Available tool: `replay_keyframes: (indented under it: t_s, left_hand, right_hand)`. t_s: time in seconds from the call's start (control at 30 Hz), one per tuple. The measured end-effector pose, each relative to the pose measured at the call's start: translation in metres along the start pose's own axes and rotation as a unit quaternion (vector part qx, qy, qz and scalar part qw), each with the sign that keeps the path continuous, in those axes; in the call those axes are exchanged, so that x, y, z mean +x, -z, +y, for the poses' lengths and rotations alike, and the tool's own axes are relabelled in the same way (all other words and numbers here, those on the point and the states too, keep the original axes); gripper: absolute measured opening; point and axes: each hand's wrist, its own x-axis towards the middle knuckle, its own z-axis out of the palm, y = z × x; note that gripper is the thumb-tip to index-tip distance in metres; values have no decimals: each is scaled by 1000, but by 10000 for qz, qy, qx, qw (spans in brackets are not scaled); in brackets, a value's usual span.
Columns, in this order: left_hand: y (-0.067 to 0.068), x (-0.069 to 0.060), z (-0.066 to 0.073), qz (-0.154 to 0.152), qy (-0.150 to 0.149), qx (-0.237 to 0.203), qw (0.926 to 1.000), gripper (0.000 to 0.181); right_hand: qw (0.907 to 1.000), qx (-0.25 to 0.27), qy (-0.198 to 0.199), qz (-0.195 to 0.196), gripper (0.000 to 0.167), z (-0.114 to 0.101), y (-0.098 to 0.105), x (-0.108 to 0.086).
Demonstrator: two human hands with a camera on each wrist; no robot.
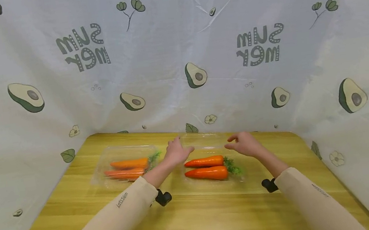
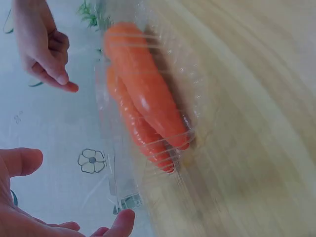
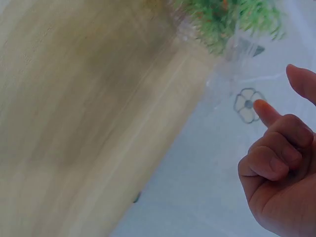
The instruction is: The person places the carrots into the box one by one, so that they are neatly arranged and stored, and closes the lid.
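Observation:
Two orange carrots [image 1: 208, 173] with green tops [image 1: 232, 167] lie side by side in a clear plastic container [image 1: 212, 184] in the middle of the table. Its transparent lid [image 1: 204, 140] stands folded back on the far side. By the lid's left end is my left hand [image 1: 176, 152], thumb and fingers spread, with nothing between them. Near the lid's right end, my right hand [image 1: 246, 145] has its thumb and index finger apart and the other fingers loosely curled. It holds nothing. The right wrist view catches only the carrots' green tops [image 3: 222, 22].
To the left sits a second clear container [image 1: 129, 150], lid down, with carrots [image 1: 129, 164] inside. A wooden table [image 1: 206, 222] lies beneath everything. Behind and at the sides hangs a white curtain [image 1: 162, 55] printed with avocados.

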Motion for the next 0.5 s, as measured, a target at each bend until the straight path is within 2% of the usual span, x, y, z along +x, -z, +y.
replay_keyframes:
  t_s: [0.17, 0.3, 0.5]
  left_hand:
    - [-1, 16, 0, -121, 450, -270, 9986, 76]
    - [-2, 27, -2, -245, 774, -385, 9960, 73]
    - [-2, 40, -5, -355, 1092, -141, 9933, 62]
  right_hand:
    - [9997, 10, -225, 6, 45, 14, -3, 11]
    - [9986, 244, -465, -37, 47, 22, -6, 16]
    - [9940, 663, -852, -175, 54, 29, -15, 21]
